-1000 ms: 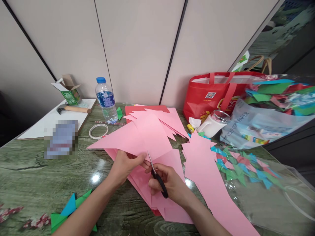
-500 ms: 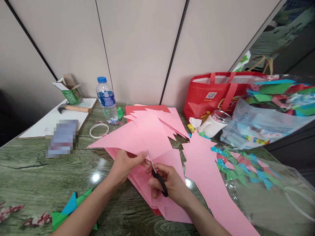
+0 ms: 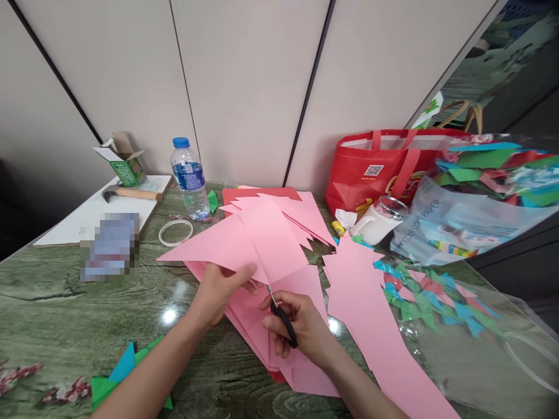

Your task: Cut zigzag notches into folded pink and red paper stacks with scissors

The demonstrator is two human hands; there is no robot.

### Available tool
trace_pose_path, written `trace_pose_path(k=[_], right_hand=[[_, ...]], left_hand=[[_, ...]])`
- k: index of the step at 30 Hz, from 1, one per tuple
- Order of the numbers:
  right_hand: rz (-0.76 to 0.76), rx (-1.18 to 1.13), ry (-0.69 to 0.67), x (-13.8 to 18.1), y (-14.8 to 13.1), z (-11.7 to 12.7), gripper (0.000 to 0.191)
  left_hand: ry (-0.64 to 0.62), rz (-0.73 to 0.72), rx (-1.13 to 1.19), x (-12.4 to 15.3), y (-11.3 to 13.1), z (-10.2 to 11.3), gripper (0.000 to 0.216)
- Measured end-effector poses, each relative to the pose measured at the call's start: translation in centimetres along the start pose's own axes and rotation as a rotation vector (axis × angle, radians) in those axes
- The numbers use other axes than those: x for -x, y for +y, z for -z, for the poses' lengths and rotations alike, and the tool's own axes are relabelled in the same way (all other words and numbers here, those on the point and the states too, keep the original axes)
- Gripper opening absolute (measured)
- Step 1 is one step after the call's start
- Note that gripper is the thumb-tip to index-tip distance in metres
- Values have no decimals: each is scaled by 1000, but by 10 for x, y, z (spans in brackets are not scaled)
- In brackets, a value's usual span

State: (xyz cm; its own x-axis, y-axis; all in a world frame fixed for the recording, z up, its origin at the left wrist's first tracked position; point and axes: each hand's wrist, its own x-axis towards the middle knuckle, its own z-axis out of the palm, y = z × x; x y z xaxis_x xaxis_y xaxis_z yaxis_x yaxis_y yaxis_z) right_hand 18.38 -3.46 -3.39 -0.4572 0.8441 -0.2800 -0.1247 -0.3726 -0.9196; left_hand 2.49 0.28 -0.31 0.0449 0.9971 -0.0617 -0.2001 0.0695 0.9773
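Note:
My left hand (image 3: 225, 289) pinches the lower edge of a large pink paper sheet (image 3: 218, 237), thumb on top and fingers underneath. The sheet comes to a long point on the left, and a line runs up it from the scissors. My right hand (image 3: 292, 326) grips a pair of scissors (image 3: 283, 321) with black handles. Their short metal blades meet the sheet's lower edge, just right of my left thumb; the blade tips are mostly hidden by the paper. Under both hands lie more pink sheets (image 3: 310, 297), with a bit of red paper at the bottom.
To the right lies a long zigzag-edged pink strip (image 3: 362, 297) beside a clear bag of coloured pieces (image 3: 432, 297). Behind stand a red bag (image 3: 362, 174), a white mug (image 3: 378, 224) and a water bottle (image 3: 190, 180). A tape roll (image 3: 175, 233) and hammer (image 3: 131, 193) are left.
The scissor blades, seen lying over the paper before, are now mostly hidden at its edge. A line now shows up the sheet above them. My left thumb has moved slightly left.

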Motion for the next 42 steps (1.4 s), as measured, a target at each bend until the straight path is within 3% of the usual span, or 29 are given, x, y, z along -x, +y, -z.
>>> trace_pose_path(k=[4, 14, 19, 27, 42], right_hand=[[-1, 2, -5, -1, 1, 0, 41], [17, 18, 1, -1, -4, 0, 45], [34, 43, 2, 0, -5, 1, 32], [75, 68, 21, 1, -11, -2, 29], [96, 45, 68, -2, -6, -3, 27]], left_hand=[[96, -43, 95, -4, 3, 4, 20], [33, -127, -257, -3, 3, 13, 18], [-16, -86, -278, -1, 4, 13, 15], [-8, -137, -480, 3, 7, 8, 19], [-58, -76, -330, 4, 11, 7, 14]])
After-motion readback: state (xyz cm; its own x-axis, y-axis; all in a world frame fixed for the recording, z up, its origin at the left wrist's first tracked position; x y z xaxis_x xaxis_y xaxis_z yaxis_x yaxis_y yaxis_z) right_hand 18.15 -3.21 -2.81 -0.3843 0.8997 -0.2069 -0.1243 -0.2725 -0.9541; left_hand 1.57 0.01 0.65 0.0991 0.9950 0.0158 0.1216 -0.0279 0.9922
